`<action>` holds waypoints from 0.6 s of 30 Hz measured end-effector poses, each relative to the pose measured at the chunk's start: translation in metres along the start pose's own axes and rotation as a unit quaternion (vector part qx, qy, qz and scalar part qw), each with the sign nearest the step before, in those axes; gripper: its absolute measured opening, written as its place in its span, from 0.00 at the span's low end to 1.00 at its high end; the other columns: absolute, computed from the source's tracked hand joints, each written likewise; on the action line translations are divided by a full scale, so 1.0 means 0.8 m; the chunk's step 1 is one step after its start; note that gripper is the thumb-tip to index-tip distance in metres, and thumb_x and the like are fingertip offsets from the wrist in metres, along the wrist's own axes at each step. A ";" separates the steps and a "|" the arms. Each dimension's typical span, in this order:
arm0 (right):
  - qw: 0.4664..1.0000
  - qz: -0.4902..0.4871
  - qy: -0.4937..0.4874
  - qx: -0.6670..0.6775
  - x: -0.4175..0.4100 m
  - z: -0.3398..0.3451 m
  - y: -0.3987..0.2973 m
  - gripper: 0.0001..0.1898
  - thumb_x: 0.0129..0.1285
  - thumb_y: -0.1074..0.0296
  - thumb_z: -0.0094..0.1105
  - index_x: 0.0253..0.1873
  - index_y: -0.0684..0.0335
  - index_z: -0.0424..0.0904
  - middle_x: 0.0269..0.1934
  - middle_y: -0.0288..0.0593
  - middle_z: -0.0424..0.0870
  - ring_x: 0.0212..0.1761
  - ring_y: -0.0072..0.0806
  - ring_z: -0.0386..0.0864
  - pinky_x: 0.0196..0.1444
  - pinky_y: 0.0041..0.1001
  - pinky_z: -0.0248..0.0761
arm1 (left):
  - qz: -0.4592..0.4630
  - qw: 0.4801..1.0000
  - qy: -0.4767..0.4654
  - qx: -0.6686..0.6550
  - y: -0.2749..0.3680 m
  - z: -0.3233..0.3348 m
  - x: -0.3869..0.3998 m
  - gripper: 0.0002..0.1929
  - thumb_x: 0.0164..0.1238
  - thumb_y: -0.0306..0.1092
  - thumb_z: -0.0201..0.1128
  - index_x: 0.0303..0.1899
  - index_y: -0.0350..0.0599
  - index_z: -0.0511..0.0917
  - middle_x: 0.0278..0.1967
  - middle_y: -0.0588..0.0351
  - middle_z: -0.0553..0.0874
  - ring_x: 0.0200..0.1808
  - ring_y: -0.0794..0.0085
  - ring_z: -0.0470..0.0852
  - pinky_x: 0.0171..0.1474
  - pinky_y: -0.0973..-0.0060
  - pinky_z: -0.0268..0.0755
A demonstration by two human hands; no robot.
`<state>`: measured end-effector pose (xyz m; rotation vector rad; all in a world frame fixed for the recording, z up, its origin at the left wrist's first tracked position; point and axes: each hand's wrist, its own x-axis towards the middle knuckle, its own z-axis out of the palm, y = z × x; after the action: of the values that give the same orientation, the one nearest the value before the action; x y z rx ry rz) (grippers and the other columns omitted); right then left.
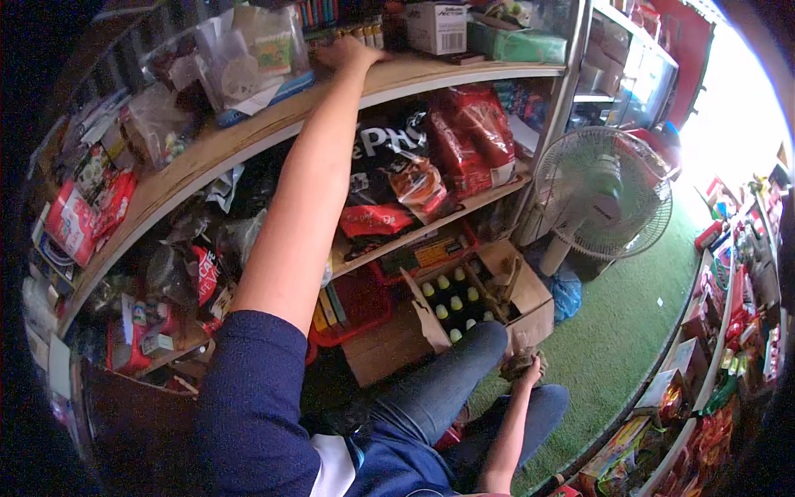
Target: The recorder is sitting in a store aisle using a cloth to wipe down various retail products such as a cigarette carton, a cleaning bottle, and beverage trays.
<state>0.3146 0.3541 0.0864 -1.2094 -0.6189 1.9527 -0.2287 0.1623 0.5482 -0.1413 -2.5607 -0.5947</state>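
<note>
My left hand (348, 53) is stretched out to the upper wooden shelf (410, 68), at its front edge beside a row of small bottles (371, 36). Its fingers are blurred, so whether they hold anything is unclear. Low by my knees, my right hand (532, 371) grips a crumpled brownish cloth (520, 365). Just beyond that cloth stands an open cardboard box (533, 323) with several dark bottles with pale caps (456, 302) upright in it. Left of my left hand, clear plastic bags (251, 59) sit on the same shelf.
A white box (436, 28) and a green box (518, 45) stand on the upper shelf. Below are black coffee bags (388, 168), a red bag (472, 140) and a red plastic basket (363, 307). A standing fan (602, 192) rises from the green carpet (612, 323). Packed goods shelves (708, 348) line the right.
</note>
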 end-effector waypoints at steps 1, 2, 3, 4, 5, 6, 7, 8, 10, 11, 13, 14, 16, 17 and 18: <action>0.999 -0.039 0.000 -0.017 -0.002 -0.001 0.001 0.18 0.54 0.57 0.52 0.41 0.67 0.75 0.37 0.44 0.79 0.39 0.38 0.77 0.44 0.33 0.69 | 0.011 0.999 0.027 0.015 0.004 -0.006 -0.016 0.50 0.23 0.68 0.68 0.53 0.41 0.71 0.53 0.42 0.73 0.58 0.52 0.68 0.64 0.57 0.47; 0.999 -0.040 0.030 -0.013 -0.001 0.001 -0.001 0.18 0.53 0.57 0.53 0.40 0.67 0.75 0.36 0.44 0.78 0.36 0.38 0.77 0.42 0.34 0.70 | 0.021 0.998 0.055 0.030 0.008 -0.013 -0.032 0.50 0.21 0.68 0.68 0.51 0.40 0.73 0.50 0.43 0.76 0.56 0.54 0.70 0.63 0.57 0.49; 0.999 -0.038 0.027 -0.009 0.002 0.001 -0.001 0.18 0.53 0.57 0.53 0.40 0.67 0.75 0.36 0.44 0.78 0.36 0.38 0.77 0.42 0.34 0.70 | 0.029 0.995 0.085 0.051 0.005 -0.024 -0.043 0.50 0.20 0.69 0.69 0.49 0.40 0.75 0.47 0.44 0.79 0.54 0.55 0.73 0.63 0.58 0.51; 0.999 -0.022 0.035 -0.016 0.008 -0.001 -0.001 0.18 0.53 0.58 0.54 0.40 0.68 0.75 0.35 0.44 0.78 0.34 0.38 0.77 0.40 0.34 0.71 | 0.031 0.994 0.089 0.053 0.006 -0.033 -0.050 0.50 0.20 0.69 0.69 0.49 0.40 0.75 0.47 0.44 0.79 0.54 0.55 0.73 0.63 0.58 0.51; 0.999 -0.005 0.042 -0.022 0.011 -0.002 0.000 0.18 0.52 0.58 0.54 0.40 0.69 0.75 0.35 0.44 0.78 0.33 0.38 0.77 0.38 0.34 0.71 | 0.038 0.996 0.070 0.043 0.007 -0.041 -0.056 0.49 0.20 0.69 0.68 0.47 0.39 0.75 0.46 0.44 0.79 0.51 0.55 0.75 0.58 0.59 0.58; 1.000 -0.017 0.023 -0.001 -0.015 0.013 -0.013 0.20 0.52 0.58 0.56 0.40 0.71 0.75 0.36 0.45 0.79 0.32 0.38 0.77 0.36 0.35 0.71 | 0.043 0.997 0.049 0.034 0.008 -0.047 -0.064 0.48 0.21 0.70 0.68 0.45 0.37 0.76 0.44 0.44 0.80 0.49 0.56 0.77 0.53 0.61 0.64; 1.000 -0.013 0.022 0.000 -0.011 0.009 -0.011 0.20 0.52 0.58 0.56 0.40 0.71 0.75 0.36 0.45 0.79 0.32 0.38 0.77 0.36 0.35 0.71 | 0.048 0.998 0.027 0.026 0.008 -0.052 -0.072 0.48 0.22 0.70 0.68 0.43 0.35 0.77 0.43 0.44 0.80 0.46 0.56 0.79 0.49 0.62 0.70; 0.999 -0.013 0.037 -0.030 0.001 0.004 -0.007 0.20 0.51 0.57 0.56 0.40 0.72 0.75 0.36 0.45 0.79 0.32 0.37 0.78 0.36 0.34 0.70 | 0.050 0.998 0.027 0.029 0.007 -0.058 -0.079 0.48 0.22 0.70 0.68 0.43 0.35 0.77 0.43 0.44 0.80 0.46 0.56 0.79 0.49 0.62 0.70; 0.995 -0.026 0.074 -0.057 0.020 -0.006 -0.002 0.20 0.51 0.56 0.57 0.39 0.72 0.77 0.36 0.44 0.80 0.33 0.34 0.78 0.37 0.32 0.70 | 0.046 0.998 -0.027 0.012 0.011 -0.078 -0.097 0.45 0.25 0.69 0.68 0.39 0.32 0.78 0.40 0.43 0.82 0.40 0.58 0.82 0.38 0.66 0.76; 0.995 -0.025 0.074 -0.056 0.027 -0.011 0.003 0.20 0.51 0.56 0.57 0.39 0.72 0.77 0.36 0.44 0.80 0.33 0.34 0.78 0.37 0.32 0.70 | 0.047 0.998 -0.026 0.013 0.005 -0.074 -0.093 0.45 0.25 0.69 0.68 0.39 0.32 0.78 0.40 0.43 0.82 0.40 0.58 0.82 0.38 0.66 0.76; 0.998 -0.021 0.056 -0.013 0.037 -0.011 0.010 0.20 0.51 0.56 0.57 0.38 0.72 0.77 0.35 0.43 0.80 0.33 0.33 0.78 0.37 0.32 0.70 | 0.057 0.998 -0.003 -0.018 -0.025 -0.056 -0.073 0.43 0.26 0.69 0.67 0.36 0.31 0.79 0.35 0.43 0.83 0.36 0.60 0.83 0.35 0.69 0.77; 0.998 -0.030 0.060 -0.005 0.053 -0.021 0.016 0.20 0.49 0.56 0.58 0.36 0.72 0.77 0.33 0.43 0.80 0.31 0.32 0.77 0.35 0.32 0.70 | 0.060 0.997 -0.005 -0.037 -0.029 -0.051 -0.075 0.40 0.28 0.67 0.67 0.32 0.30 0.80 0.33 0.42 0.83 0.36 0.61 0.83 0.37 0.69 0.76; 0.998 -0.037 0.054 0.008 0.034 -0.015 0.008 0.19 0.48 0.56 0.59 0.35 0.71 0.78 0.32 0.43 0.80 0.29 0.32 0.77 0.34 0.31 0.69 | 0.083 0.994 -0.024 -0.059 -0.052 -0.054 -0.077 0.39 0.29 0.66 0.66 0.31 0.31 0.80 0.33 0.43 0.83 0.36 0.62 0.83 0.37 0.69 0.75; 0.998 -0.045 0.047 0.017 0.026 -0.010 0.004 0.19 0.48 0.56 0.59 0.34 0.71 0.78 0.31 0.42 0.79 0.27 0.32 0.76 0.32 0.31 0.69 | 0.103 0.990 -0.044 -0.081 -0.058 -0.051 -0.081 0.37 0.30 0.65 0.66 0.29 0.31 0.80 0.32 0.43 0.83 0.35 0.62 0.83 0.37 0.70 0.74; 0.998 -0.044 0.049 0.019 0.028 -0.011 0.003 0.19 0.48 0.56 0.59 0.34 0.71 0.78 0.31 0.42 0.79 0.27 0.32 0.76 0.32 0.31 0.69 | 0.088 0.987 -0.076 -0.109 -0.057 -0.073 -0.104 0.34 0.32 0.64 0.64 0.28 0.34 0.81 0.32 0.46 0.83 0.34 0.63 0.82 0.38 0.71 0.73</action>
<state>0.3157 0.3705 0.0683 -1.2246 -0.5725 1.8131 -0.1393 0.0972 0.5345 -0.5011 -2.5839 -0.8211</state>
